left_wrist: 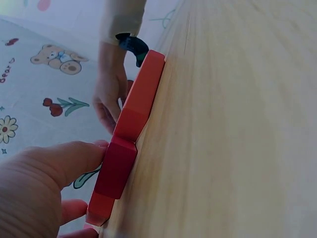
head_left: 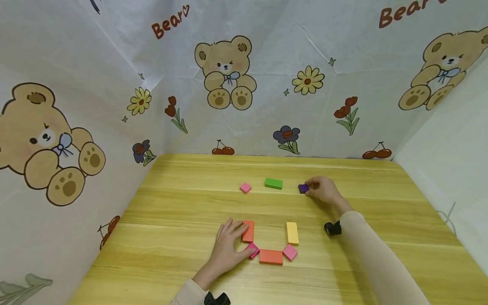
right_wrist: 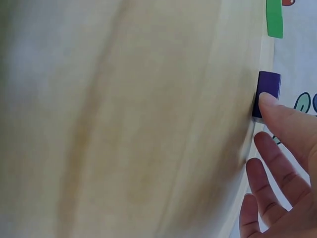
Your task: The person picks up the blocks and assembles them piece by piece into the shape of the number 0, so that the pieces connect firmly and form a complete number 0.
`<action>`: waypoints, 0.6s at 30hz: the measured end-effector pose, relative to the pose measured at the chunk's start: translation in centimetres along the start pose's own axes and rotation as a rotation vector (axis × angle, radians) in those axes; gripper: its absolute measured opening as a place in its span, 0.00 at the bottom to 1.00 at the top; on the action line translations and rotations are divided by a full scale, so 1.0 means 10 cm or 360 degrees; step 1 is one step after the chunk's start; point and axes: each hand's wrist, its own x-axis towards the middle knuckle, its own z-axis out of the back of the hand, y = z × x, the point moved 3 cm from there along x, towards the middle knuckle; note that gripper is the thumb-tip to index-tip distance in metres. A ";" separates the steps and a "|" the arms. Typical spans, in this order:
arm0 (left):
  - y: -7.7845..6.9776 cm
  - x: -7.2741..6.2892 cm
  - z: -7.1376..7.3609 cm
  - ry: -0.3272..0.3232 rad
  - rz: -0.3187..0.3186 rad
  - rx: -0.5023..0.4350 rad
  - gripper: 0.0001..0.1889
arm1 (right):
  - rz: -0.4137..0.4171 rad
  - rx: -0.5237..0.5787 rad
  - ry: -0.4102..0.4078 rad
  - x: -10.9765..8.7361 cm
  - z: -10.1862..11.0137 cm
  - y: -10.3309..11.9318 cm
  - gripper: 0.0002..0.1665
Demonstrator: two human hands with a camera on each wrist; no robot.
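Observation:
In the head view, my left hand (head_left: 225, 248) lies beside a row of blocks, fingers stretched out. Its fingertips touch an upright-lying orange-red block (head_left: 248, 231), and the thumb rests on a magenta square block (left_wrist: 117, 166). Next to the magenta one is a second orange-red block (head_left: 271, 256), followed by a pink square block (head_left: 290, 252) and a yellow block (head_left: 292, 233); together they form a U shape. Farther back, my right hand (head_left: 325, 189) pinches a small purple block (right_wrist: 269, 84) at the table surface. Its thumb shows on the block in the right wrist view.
A green block (head_left: 273, 183) and a small pink block (head_left: 245, 188) lie left of the purple one. The wooden table (head_left: 183, 203) ends at a white bear-printed cloth (head_left: 263, 123) behind and at the left. A white wall (head_left: 457, 169) stands at right.

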 end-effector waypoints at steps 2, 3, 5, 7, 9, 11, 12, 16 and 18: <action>0.00 0.00 0.00 0.0003 0.0003 0.0004 0.35 | -0.0018 0.0003 0.0006 -0.01 0.00 -0.01 0.19; 0.00 0.00 0.00 0.0004 0.0004 0.0004 0.35 | -0.0025 0.0005 0.0011 -0.02 -0.01 -0.02 0.19; 0.00 0.00 0.00 0.0004 0.0005 0.0003 0.35 | -0.0039 0.0021 0.0011 -0.03 -0.01 -0.04 0.20; 0.00 -0.01 0.00 0.0004 0.0007 -0.0007 0.35 | -0.0048 0.0045 0.0004 -0.05 -0.01 -0.05 0.20; 0.00 -0.01 0.00 0.0005 0.0009 -0.0017 0.35 | -0.0040 0.0060 -0.0009 -0.07 -0.01 -0.05 0.20; 0.00 -0.01 0.00 0.0007 0.0011 -0.0022 0.35 | -0.0035 0.0073 -0.0016 -0.08 -0.01 -0.06 0.20; 0.00 -0.01 0.00 0.0009 0.0013 -0.0024 0.35 | -0.0035 0.0082 -0.0021 -0.09 -0.01 -0.06 0.20; 0.01 -0.01 0.00 0.0011 0.0009 -0.0013 0.35 | -0.0031 0.0138 -0.0054 -0.12 -0.01 -0.06 0.20; 0.01 0.00 0.00 0.0016 0.0006 -0.0009 0.35 | -0.0027 0.0210 -0.0068 -0.15 -0.01 -0.04 0.20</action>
